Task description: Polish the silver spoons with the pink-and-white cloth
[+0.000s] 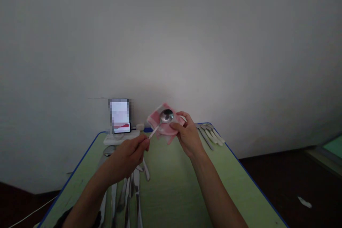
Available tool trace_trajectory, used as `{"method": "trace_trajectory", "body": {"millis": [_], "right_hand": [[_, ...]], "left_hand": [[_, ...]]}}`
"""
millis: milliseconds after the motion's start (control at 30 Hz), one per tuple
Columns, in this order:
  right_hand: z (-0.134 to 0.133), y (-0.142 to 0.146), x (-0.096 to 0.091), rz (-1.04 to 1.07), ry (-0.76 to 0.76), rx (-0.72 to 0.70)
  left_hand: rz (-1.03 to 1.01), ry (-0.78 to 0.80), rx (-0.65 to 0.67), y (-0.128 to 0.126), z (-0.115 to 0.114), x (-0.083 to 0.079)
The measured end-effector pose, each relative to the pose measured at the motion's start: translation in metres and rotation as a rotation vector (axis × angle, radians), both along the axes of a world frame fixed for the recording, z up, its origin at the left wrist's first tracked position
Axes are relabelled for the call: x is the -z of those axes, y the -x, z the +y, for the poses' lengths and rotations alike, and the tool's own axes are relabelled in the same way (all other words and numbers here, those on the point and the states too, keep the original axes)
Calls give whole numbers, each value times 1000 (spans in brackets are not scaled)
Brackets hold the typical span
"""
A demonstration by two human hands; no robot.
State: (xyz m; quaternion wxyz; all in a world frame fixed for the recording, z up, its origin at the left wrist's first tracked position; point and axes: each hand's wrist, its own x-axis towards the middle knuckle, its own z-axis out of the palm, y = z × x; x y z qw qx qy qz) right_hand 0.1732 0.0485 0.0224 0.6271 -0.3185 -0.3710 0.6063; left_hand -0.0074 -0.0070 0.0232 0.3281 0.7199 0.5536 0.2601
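Note:
My left hand [132, 155] is closed on the pale handle of a metal spoon [166, 116], which it holds up above the green table [173, 185]. The spoon's bowl rests against a pink cloth [162, 125]. My right hand [187, 133] is closed on that cloth, cupping it behind and under the bowl. Both hands hover over the far half of the table.
Several pieces of cutlery [125, 196] lie on the table near me on the left. More cutlery [212, 135] lies at the far right corner. A phone [120, 117] stands on a white holder [121, 138] at the back edge by the wall. Dark floor lies to the right.

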Motion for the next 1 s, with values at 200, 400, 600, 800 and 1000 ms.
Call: {"method": "trace_trajectory", "body": {"millis": [200, 400, 600, 800, 1000], "right_hand": [[4, -10, -7, 253, 107, -288], [11, -5, 3, 237, 76, -225], [2, 6, 4, 165, -1, -236], [2, 13, 9, 187, 5, -163], [5, 8, 8, 129, -23, -233]], "left_hand": [[154, -116, -27, 1, 6, 6], [201, -123, 33, -1, 8, 7], [106, -84, 40, -6, 2, 1], [65, 15, 110, -13, -6, -6], [74, 29, 155, -13, -9, -5]]}}
